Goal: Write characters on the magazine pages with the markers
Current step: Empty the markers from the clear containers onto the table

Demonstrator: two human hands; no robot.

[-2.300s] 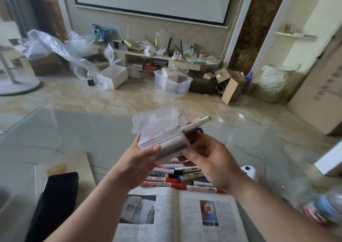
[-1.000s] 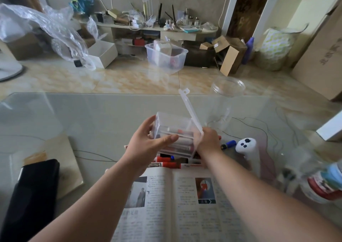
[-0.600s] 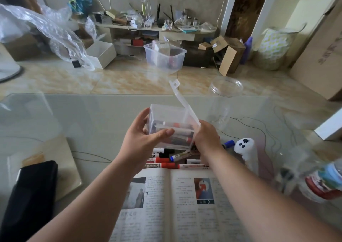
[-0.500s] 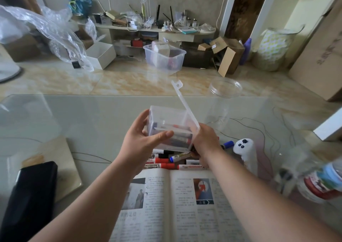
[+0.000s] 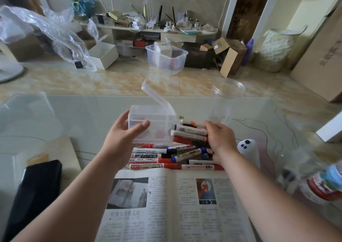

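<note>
The markers point(image 5: 190, 132) have slid out of the clear box point(image 5: 150, 125), which the left hand point(image 5: 122, 140) holds, into the right hand point(image 5: 221, 138)'s grip, just beyond the open magazine point(image 5: 166, 204), so writing can start soon

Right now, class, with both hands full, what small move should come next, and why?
Probably lay the bundle of markers in the right hand down on the loose markers beyond the magazine. The left hand holds the clear box, so neither hand is free to write.
</note>
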